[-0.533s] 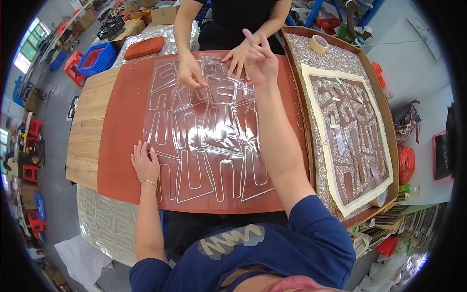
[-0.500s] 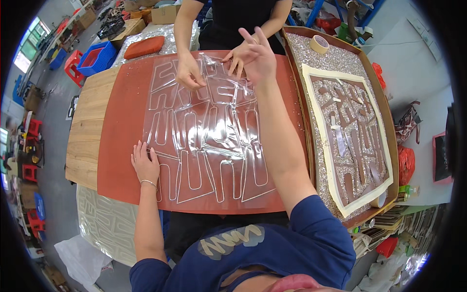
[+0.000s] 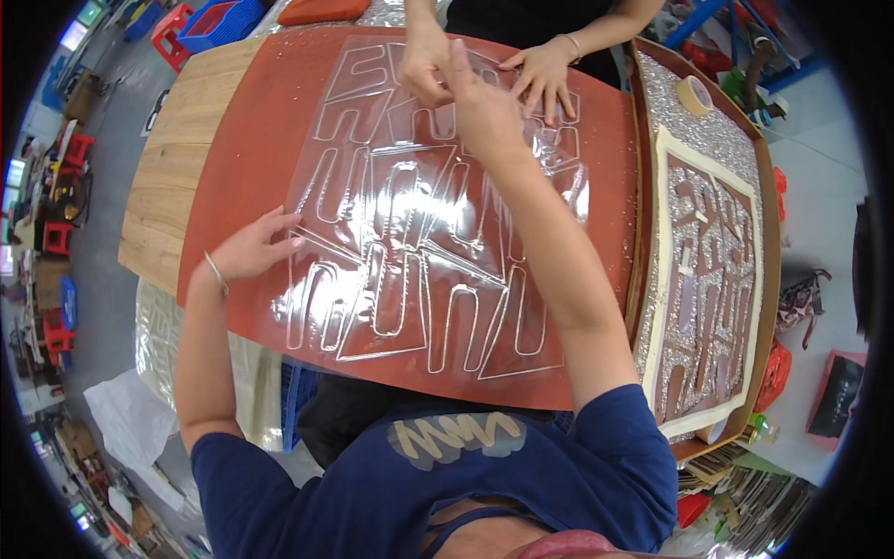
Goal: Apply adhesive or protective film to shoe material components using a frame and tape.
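Note:
A clear plastic sheet (image 3: 391,219) with raised, slotted shapes in outline lies on a reddish-brown board (image 3: 247,140), light glaring off it. My left hand (image 3: 256,244) is at the sheet's left edge, fingers apart and fingertips by the film; whether they touch it I cannot tell. Across the far part of the sheet reaches my right hand (image 3: 488,119), one finger stretched out and the others partly hidden; nothing shows in it. Close beside it, a co-worker's hand (image 3: 426,67) has its fingers bent together over the sheet. The co-worker's other hand (image 3: 544,78) lies spread on the far right part.
On the right stands a shallow tray (image 3: 636,233) of glittery grey flakes, with a cream-bordered panel (image 3: 663,279) of brown pieces and a tape roll (image 3: 694,95). Pale wooden planks (image 3: 186,168) adjoin the board's left. Blue crates (image 3: 222,26) stand at the far left.
My left hand has lifted from the board and moved left to the sheet's edge. My right hand has lowered toward the co-worker's bent hand. The view has shifted.

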Demonstrator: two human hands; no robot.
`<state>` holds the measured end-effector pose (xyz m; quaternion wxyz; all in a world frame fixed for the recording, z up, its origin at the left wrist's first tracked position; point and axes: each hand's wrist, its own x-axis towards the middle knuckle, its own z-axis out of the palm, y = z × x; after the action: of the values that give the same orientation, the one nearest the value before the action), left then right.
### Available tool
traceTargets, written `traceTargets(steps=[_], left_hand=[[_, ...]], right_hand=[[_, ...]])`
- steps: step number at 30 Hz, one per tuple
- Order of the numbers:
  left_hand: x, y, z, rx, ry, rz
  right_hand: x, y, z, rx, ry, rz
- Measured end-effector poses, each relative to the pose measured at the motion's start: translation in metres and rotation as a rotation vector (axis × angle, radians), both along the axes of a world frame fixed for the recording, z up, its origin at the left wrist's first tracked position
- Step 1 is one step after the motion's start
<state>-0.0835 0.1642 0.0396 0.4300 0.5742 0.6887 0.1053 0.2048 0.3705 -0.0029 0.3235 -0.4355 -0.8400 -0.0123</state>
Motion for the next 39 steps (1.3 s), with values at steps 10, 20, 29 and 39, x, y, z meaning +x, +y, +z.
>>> traceTargets(steps=[10,20,29,39], left_hand=[[0.023,0.220,-0.052,0.454,0.659,-0.315],[0.089,0.283,-0.111,0.540,0.652,0.046],[0.089,0.290,-0.111,0.528,0.645,0.129],[0.102,0.292,-0.100,0.538,0.626,0.044]], right_hand=[[0.024,0.018,0.000,0.033,-0.040,-0.158],[-0.028,-0.024,-0.052,-0.304,-0.213,-0.118],[-0.037,-0.065,-0.075,-0.074,0.043,-0.022],[-0.002,-0.103,-0.061,-0.249,0.360,0.000]])
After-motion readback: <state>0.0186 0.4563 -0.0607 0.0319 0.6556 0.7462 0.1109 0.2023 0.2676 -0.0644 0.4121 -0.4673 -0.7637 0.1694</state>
